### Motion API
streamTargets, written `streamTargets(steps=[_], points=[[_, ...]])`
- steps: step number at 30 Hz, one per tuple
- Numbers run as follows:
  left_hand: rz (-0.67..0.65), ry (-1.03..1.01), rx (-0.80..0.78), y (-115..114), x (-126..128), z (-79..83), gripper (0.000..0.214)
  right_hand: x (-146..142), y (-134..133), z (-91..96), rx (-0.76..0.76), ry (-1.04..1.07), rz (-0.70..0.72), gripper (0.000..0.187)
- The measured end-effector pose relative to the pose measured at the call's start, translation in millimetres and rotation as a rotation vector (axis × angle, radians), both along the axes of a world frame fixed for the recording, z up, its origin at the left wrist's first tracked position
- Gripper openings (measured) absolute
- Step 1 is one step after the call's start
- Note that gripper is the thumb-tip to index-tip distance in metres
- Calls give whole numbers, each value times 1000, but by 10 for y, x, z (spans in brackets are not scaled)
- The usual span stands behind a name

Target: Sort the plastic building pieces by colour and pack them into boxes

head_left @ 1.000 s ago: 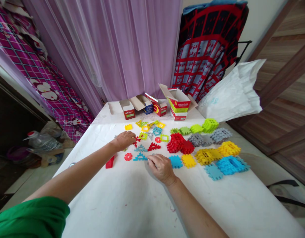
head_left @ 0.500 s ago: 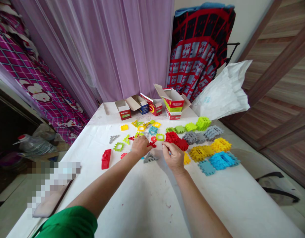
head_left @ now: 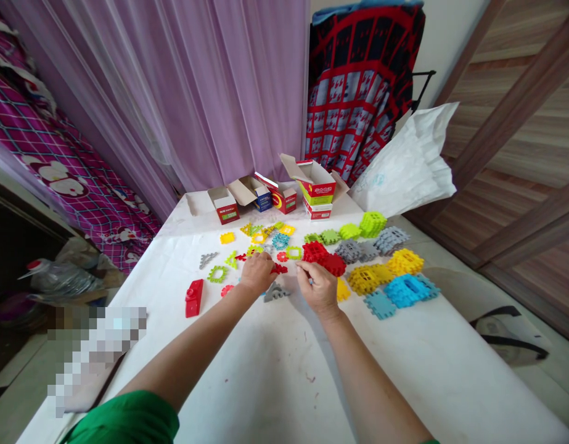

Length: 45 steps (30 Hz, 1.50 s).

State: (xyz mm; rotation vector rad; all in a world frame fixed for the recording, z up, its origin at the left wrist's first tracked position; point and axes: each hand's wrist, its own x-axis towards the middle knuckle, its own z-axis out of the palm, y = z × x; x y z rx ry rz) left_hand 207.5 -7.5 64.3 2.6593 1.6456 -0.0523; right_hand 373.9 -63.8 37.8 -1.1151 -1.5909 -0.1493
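Over the middle of the table, my left hand (head_left: 257,271) is closed, its fingertips on a small red toothed building piece (head_left: 280,269). My right hand (head_left: 319,288) is apart from it on the right, thumb and fingers pinched together; whatever they hold is hidden or too small to make out. Below and between the hands lies a grey triangular piece (head_left: 275,292). A pile of red pieces (head_left: 323,258) sits just beyond my right hand. Loose yellow, green, blue and red pieces surround my left hand, among them a green square frame (head_left: 217,274).
Piles of yellow (head_left: 370,279), blue (head_left: 407,290), grey (head_left: 391,240) and green (head_left: 372,224) pieces line the right side. Small open cartons (head_left: 223,206) and a stacked box (head_left: 317,191) stand at the back. A red block (head_left: 194,298) lies left; a white bag (head_left: 409,163) is back right.
The whole view has shifted slightly, so the table and its things appear a little further left. Both hands keep nearly the same place and closed pose over the table.
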Motion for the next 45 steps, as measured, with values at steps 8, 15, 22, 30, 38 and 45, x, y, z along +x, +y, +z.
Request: streamTargets(steps=[8,15,22,30,38,45], points=[[-14,-15,-4,6,6,-27,25,-5,10,-38,-40,12,31,23],[-13,-55,-29,-7,-25,63,23,-18,6,-41,-26,1,15,22],[183,-68,-8,187,-553,256,28,-14,8,-52,-18,-4,14,22],[302,68,-39,438,-942,206,28,-27,17,-106,-43,-24,15,22],[227,112,-47,457,-708,93,29,-25,18,-126,-55,-47,18,22],[186,137,-28,420,-701,56,29,-34,21,-150,-57,-57,32,22]])
